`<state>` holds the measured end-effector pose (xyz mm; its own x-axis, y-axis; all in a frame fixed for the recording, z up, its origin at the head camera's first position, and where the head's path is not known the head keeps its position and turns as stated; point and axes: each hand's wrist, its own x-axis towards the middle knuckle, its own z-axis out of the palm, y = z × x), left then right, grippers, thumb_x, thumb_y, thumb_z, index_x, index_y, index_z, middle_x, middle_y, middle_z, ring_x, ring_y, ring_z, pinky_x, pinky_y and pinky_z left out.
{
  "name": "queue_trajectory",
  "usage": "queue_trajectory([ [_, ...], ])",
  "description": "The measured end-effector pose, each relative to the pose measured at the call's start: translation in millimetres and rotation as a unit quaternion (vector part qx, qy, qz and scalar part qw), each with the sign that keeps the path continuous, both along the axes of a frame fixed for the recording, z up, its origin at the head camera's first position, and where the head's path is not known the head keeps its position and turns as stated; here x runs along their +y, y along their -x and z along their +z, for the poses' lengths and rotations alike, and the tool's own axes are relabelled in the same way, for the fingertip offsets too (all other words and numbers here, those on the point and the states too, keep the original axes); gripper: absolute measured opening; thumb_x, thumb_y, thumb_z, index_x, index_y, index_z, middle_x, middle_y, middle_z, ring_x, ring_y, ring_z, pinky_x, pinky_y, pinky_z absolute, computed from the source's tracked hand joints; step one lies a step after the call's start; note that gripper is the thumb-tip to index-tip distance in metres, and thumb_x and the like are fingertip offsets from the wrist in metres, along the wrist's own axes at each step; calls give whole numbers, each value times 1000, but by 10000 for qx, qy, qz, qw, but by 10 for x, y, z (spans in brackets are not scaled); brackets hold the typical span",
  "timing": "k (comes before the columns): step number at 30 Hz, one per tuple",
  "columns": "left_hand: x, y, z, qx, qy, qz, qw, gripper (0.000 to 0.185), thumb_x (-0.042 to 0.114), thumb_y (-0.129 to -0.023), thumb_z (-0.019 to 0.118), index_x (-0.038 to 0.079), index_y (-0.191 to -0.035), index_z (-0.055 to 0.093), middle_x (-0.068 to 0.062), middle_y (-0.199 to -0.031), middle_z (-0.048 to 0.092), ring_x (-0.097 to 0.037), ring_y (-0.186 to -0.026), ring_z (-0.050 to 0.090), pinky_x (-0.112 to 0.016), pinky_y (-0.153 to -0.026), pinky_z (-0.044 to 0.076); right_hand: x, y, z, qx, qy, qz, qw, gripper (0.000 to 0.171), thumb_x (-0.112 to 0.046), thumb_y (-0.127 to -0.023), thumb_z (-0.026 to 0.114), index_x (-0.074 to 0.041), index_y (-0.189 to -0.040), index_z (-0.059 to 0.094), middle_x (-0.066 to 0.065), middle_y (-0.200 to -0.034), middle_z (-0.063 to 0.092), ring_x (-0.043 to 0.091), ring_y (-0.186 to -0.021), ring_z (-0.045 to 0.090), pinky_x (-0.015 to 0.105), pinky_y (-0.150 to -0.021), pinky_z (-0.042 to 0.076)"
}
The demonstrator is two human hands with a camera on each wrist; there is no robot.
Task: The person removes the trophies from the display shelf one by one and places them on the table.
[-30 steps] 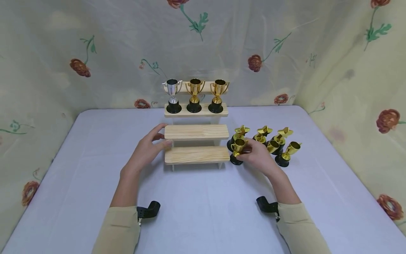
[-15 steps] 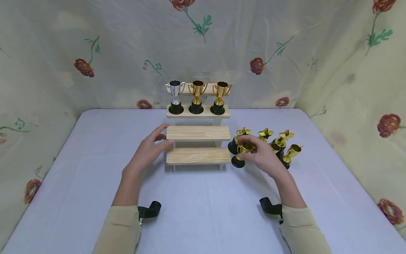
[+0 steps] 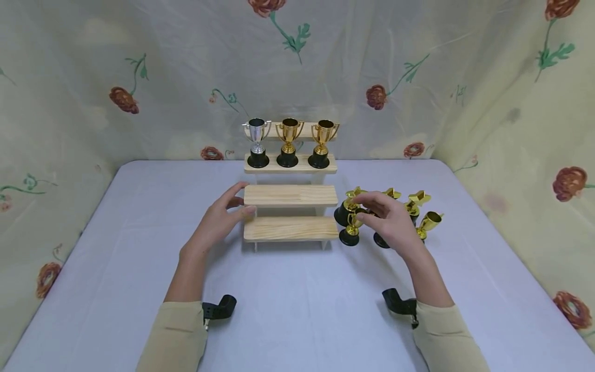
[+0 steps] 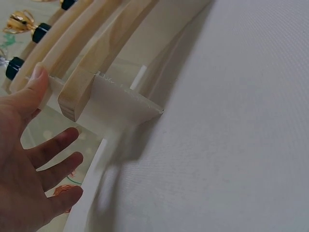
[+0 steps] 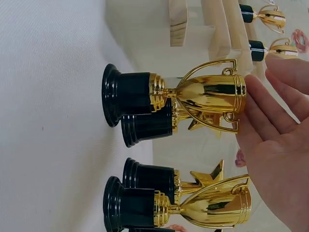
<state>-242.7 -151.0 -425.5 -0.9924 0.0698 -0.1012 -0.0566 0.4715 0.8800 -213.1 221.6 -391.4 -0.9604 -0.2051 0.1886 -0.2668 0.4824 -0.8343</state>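
Beside the left end of a tiered wooden display stand [image 3: 290, 228], my left hand [image 3: 218, 219] touches one of its steps with the thumb. In the left wrist view the other visible fingers of this left hand [image 4: 29, 169] spread loosely in the air. My right hand [image 3: 395, 222] is at a small gold trophy cup [image 3: 351, 230] standing upright on its black base, right of the stand. The right wrist view has the gold cup [image 5: 212, 94] with its rim near the straight fingers, nothing gripped.
A silver trophy cup [image 3: 256, 134] and two gold ones [image 3: 288, 134] stand on an upper step. Several gold trophies, some star-topped [image 3: 419, 199], others cups [image 3: 428, 222], crowd the table right of the stand. Floral cloth [image 3: 186, 77] hangs behind.
The gold trophy cup tipped slightly in my right hand and stands upright again. My right hand has loosened from it and shifted right. The left hand keeps its place at the stand.
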Motion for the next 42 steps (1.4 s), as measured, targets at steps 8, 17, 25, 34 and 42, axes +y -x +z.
queue_trajectory([
  [8, -16, 1, -8, -9, -9, 5, 10000, 70, 51, -89, 70, 45, -150, 35, -5, -139, 54, -27, -138, 45, -62, -105, 39, -32, -14, 82, 365, 175, 121, 9991, 29, -11, -94, 66, -6, -123, 64, 20, -126, 63, 14, -119, 60, 16, -96, 49],
  [17, -9, 15, 16, -180, -65, 42, 9998, 73, 56, -85, 71, 48, -149, 35, -5, -141, 53, -27, -141, 42, -62, -105, 40, -115, 39, 179, 610, 84, 95, 9981, 30, -12, -94, 67, -5, -123, 64, 11, -121, 67, 16, -113, 62, 15, -92, 50],
  [25, -1, 30, 0, -239, -24, 33, 9997, 74, 56, -85, 71, 48, -149, 35, -5, -140, 54, -28, -140, 43, -61, -106, 40, -228, 174, 227, 728, 265, -98, 9969, 33, -15, -94, 68, -9, -126, 63, 10, -120, 67, 14, -110, 63, 19, -101, 47],
  [34, 1, 39, -41, -276, 65, 7, 9996, 74, 58, -85, 71, 49, -149, 34, -4, -138, 55, -27, -140, 43, -60, -107, 40, -417, 317, 252, 883, 902, -172, 9919, 39, -15, -93, 69, -9, -131, 61, 15, -119, 65, 11, -107, 63, 15, -91, 49],
  [42, -20, 49, -42, -187, 70, 113, 9997, 75, 59, -83, 71, 48, -148, 36, -4, -138, 55, -28, -140, 44, -62, -107, 40, -574, 453, 275, 817, 805, -272, 9930, 47, -22, -93, 70, -13, -137, 57, 13, -124, 65, 19, -112, 62, 19, -96, 46],
])
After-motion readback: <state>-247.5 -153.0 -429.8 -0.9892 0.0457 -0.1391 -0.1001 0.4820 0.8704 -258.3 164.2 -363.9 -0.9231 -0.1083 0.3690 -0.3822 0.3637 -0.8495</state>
